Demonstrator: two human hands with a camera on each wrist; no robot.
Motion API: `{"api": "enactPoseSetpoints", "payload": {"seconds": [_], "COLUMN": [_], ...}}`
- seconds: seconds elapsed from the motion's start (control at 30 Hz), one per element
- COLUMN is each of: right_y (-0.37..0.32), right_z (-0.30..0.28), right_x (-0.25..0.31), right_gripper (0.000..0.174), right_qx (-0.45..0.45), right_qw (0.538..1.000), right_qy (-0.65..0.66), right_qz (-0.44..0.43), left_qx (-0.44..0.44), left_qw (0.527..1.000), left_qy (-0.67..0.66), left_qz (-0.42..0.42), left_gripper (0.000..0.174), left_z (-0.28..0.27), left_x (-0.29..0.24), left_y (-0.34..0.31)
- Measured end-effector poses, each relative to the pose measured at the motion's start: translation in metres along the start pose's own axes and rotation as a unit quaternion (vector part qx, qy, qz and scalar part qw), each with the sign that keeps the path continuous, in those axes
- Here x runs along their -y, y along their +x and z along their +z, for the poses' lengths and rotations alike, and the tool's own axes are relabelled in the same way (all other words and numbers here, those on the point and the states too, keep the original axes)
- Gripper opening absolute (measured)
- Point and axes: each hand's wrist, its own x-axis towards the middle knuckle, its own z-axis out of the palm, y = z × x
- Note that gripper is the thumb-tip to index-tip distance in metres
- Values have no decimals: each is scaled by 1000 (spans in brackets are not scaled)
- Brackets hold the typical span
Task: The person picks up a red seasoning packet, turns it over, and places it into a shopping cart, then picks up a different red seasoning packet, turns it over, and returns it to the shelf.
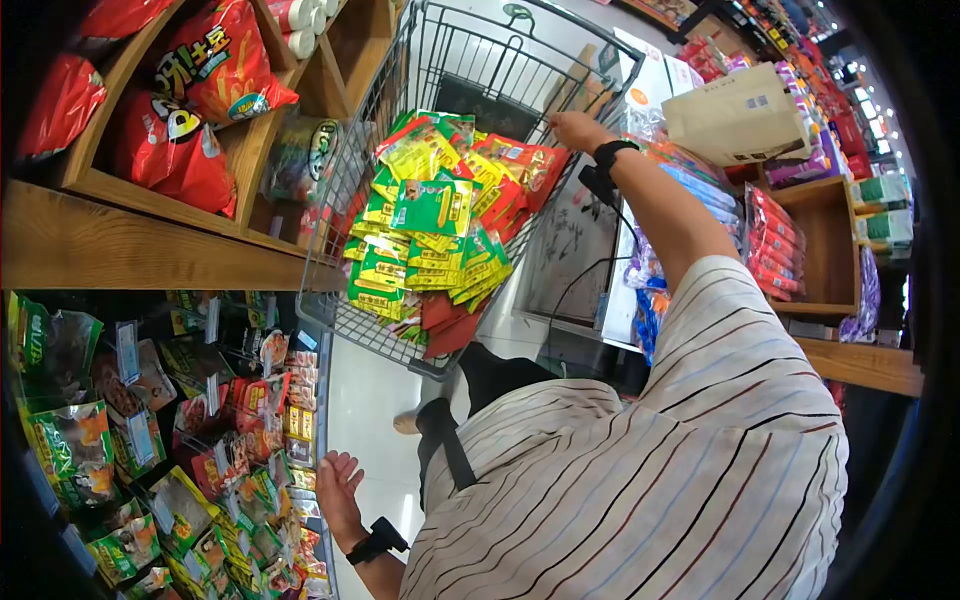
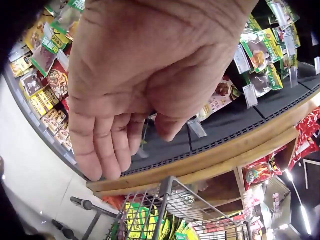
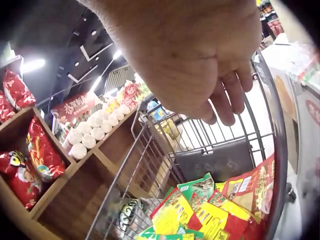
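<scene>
A wire shopping cart (image 1: 335, 190) holds a heap of green, yellow and red snack packets (image 1: 425, 205). My right hand (image 1: 582, 131) is over the cart's right side, close to the top rail. In the right wrist view, its fingers (image 3: 227, 102) hang loosely bent above the packets (image 3: 200, 210) and hold nothing. Low beside the left shelf, my left hand (image 1: 340, 490) is palm up with nothing in it. The left wrist view shows its straight fingers (image 2: 102, 145) in front of hanging food packets (image 2: 260, 50).
A dark display shelf with hanging packets (image 1: 72, 450) lines the left. Wooden shelves with red chip bags (image 1: 225, 70) stand beyond it. On the right are a wooden bin (image 1: 825, 240), a brown paper bag (image 1: 735, 115) and red packs (image 1: 772, 240). A black cable (image 1: 570, 285) hangs from my right wrist.
</scene>
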Motion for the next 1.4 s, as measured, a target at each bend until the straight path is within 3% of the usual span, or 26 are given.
{"api": "enactPoseSetpoints", "payload": {"seconds": [0.07, 0.2, 0.43, 0.6, 0.7, 0.73, 0.8, 0.87, 1.03, 1.13, 1.23, 1.33, 1.4], "right_y": [20, 38, 52, 56, 54, 48, 55, 59, 57, 64, 64, 64, 60], "right_z": [14, 44, 74, 45, 42, 37, 45, 51, 56, 73, 76, 77, 67], "right_x": [-11, -23, -38, -26, -25, -19, -25, -31, -27, -34, -38, -29, -26], "right_gripper": [33, 33, 34, 32, 31, 29, 30, 30, 29, 29, 28, 27, 26], "right_qx": [91, 150, 211, 227, 194, 196, 227, 230, 137, 129, 140, 83, 110], "right_qw": [994, 979, 961, 966, 976, 977, 963, 962, 989, 986, 986, 994, 991], "right_qy": [-64, -127, -163, -93, -99, -67, -142, -139, -27, -85, -72, -51, 10], "right_qz": [23, 52, 70, 86, 29, 49, -29, -38, 59, 61, 62, 56, 75], "left_qx": [-10, -40, -64, -61, -66, -68, -67, -69, -75, -74, -74, -72, -65], "left_qw": [1000, 999, 997, 997, 997, 997, 997, 997, 996, 996, 996, 996, 997], "left_qy": [3, 3, 11, 5, 7, 9, 7, 7, 12, 9, 6, -1, -4], "left_qz": [-4, -27, -40, -38, -41, -44, -42, -39, -39, -40, -38, -42, -35], "left_gripper": [54, 52, 50, 52, 53, 54, 53, 53, 54, 55, 53, 52, 53], "left_z": [5, 17, 30, 31, 38, 39, 41, 44, 46, 49, 51, 51, 52], "left_x": [-1, -5, -12, -11, -11, -10, -9, -9, -7, -9, -8, -4, -3], "left_y": [0, -7, -15, -12, -10, -11, -12, -14, -19, -24, -26, -24, -24]}}
